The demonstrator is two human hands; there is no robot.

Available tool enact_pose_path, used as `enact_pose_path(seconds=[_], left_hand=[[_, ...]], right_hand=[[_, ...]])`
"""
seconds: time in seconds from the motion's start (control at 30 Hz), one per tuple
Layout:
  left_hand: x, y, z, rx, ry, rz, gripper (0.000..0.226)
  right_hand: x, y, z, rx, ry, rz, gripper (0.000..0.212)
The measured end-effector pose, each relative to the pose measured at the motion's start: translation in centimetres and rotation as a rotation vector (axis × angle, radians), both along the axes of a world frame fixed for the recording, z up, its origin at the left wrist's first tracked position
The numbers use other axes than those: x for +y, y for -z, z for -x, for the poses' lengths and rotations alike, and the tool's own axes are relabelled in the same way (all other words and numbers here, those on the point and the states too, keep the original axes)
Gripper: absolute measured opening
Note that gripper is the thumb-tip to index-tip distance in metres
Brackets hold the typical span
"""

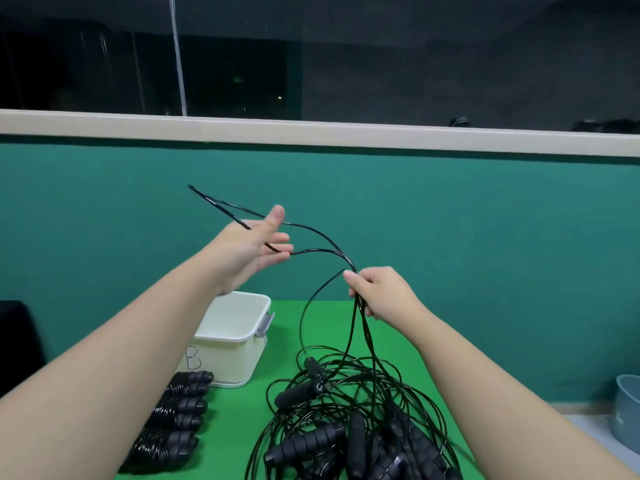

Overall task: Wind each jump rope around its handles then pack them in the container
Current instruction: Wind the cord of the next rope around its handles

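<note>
From the head camera, both bare arms reach out over the green table [363,320], raised well above it. The left hand [258,244] is lifted highest, palm turned inward, its fingers [277,249] nearly straight and loosely spread; a doubled loop of thin black rope [322,251] runs across the palm between thumb and fingers, its folded end poking out beyond the back of the hand toward the teal wall [450,220]. I cannot tell whether those fingers actually pinch the cord or merely let it lie across them. The right hand [377,294] sits lower and to the right, fingers curled tight around a bundle of the same rope strands, which arc from its fingertips [350,277] across to the left hand and drop straight down below its knuckles. Directly under the right hand, the strands fall into a tangled pile of jump ropes [349,420] with black foam handles, lying on the table. Below the left forearm lies a row of already wound ropes [173,415], stacked side by side. Just beyond them, beneath the left wrist, stands the white container [232,341], open at the top, with a "B" written on its near side. A grey-blue bin [627,407] stands at the far right edge.
</note>
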State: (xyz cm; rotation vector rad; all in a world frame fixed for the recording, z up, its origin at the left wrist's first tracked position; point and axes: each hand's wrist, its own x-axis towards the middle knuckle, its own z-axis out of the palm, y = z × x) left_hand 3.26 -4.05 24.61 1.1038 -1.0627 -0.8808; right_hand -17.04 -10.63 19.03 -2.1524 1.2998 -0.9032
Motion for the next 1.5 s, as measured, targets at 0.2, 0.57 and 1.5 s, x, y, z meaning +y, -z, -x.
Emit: enact_pose_path(seconds=[0.2, 0.57, 1.5], left_hand=[[-0.8, 3.8, 3.1, -0.502, 0.153, -0.193, 0.095], [-1.6, 7.3, 6.4, -0.646, 0.095, -0.112, 0.023], [2.2, 0.6, 2.5, -0.714, -0.224, 0.029, 0.029]], right_hand=[[0.0, -1.2, -1.3, -0.035, -0.089, 0.017, 0.034], [0.0, -1.3, 0.0, -0.087, -0.064, 0.055, 0.032], [3.7, -7.1, 1.3, -0.493, -0.027, 0.066, 0.023]])
